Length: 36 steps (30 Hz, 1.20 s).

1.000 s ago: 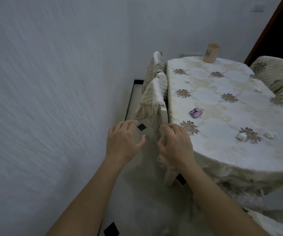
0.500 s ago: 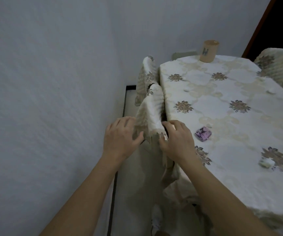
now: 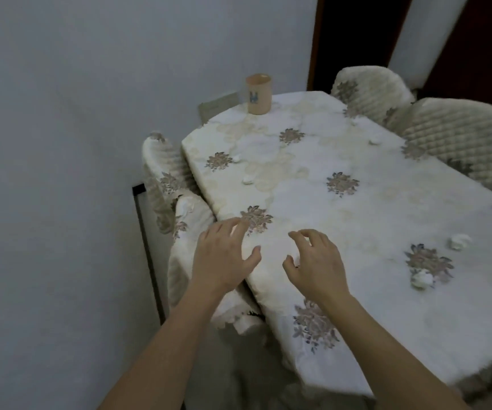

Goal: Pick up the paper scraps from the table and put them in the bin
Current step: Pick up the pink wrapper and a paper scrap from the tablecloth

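Observation:
Several crumpled white paper scraps lie on the flowered tablecloth (image 3: 372,208): one (image 3: 422,280) and another (image 3: 459,241) at the right, one (image 3: 248,179) towards the far left, and a small one (image 3: 375,141) at the back. My left hand (image 3: 222,258) hovers over the table's near left edge, fingers spread and holding nothing. My right hand (image 3: 317,263) hangs beside it over the cloth with its fingers curled down and apart; nothing shows in it. A tan cylindrical container (image 3: 258,93) stands at the far end. No purple scrap is visible.
Two covered chairs (image 3: 185,232) stand pushed in along the table's left side, close to the white wall. Two quilted chairs (image 3: 457,134) sit on the far right side. A dark doorway (image 3: 357,39) lies behind the table.
Both hands have left the chair's cover and moved right, over the table's edge. The view has swung over the table, and the purple scrap has dropped out of sight.

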Tool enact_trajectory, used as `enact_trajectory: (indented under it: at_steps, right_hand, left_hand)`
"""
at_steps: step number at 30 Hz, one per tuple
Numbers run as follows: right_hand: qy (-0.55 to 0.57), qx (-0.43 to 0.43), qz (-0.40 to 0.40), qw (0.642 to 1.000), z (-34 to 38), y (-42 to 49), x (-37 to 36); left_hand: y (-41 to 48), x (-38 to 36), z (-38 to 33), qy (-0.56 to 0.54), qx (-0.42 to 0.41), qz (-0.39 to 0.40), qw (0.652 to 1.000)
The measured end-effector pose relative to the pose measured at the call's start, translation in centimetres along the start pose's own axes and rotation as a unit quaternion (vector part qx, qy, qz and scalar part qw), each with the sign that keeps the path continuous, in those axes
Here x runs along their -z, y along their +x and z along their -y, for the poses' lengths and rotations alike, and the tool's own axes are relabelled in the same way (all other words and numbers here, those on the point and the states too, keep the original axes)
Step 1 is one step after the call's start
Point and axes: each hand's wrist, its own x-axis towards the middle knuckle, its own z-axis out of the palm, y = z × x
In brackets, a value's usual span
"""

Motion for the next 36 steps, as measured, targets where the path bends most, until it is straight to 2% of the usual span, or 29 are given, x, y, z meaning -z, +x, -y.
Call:
enact_trajectory:
  at_steps: [4,9,14,18,25,30,36]
  right_hand:
    - [-0.013,-0.107,0.006,0.994,-3.6,-1.0,-0.7]
    - [-0.034,-0.221,0.025,0.974,-5.8,-2.1,-1.5]
    - [-0.028,-0.272,0.049,0.961,-6.9,-2.4,-4.1]
    - [-0.004,-0.318,0.061,0.946,-6.6,-2.0,-6.8]
    - [0.046,-0.420,0.066,0.904,-6.5,-0.6,-10.5]
    - [0.039,-0.454,0.032,0.890,-6.3,0.1,-12.7]
    - [0.017,-0.492,0.020,0.870,-6.2,2.0,-14.2]
  left_hand:
    - [5.1,-3.9,-1.1,-0.037,-0.090,0.044,0.994]
    - [9.1,-9.5,-1.8,-0.102,-0.197,0.178,0.959]
    - [11.0,-14.9,-2.3,-0.101,-0.246,0.262,0.928]
    - [11.6,-19.2,-2.2,-0.131,-0.237,0.308,0.912]
    - [12.5,-23.9,-2.8,-0.186,-0.247,0.298,0.903]
    - [13.6,-25.2,-3.8,-0.183,-0.244,0.279,0.911]
    - [14.7,-27.1,-4.4,-0.207,-0.246,0.300,0.898]
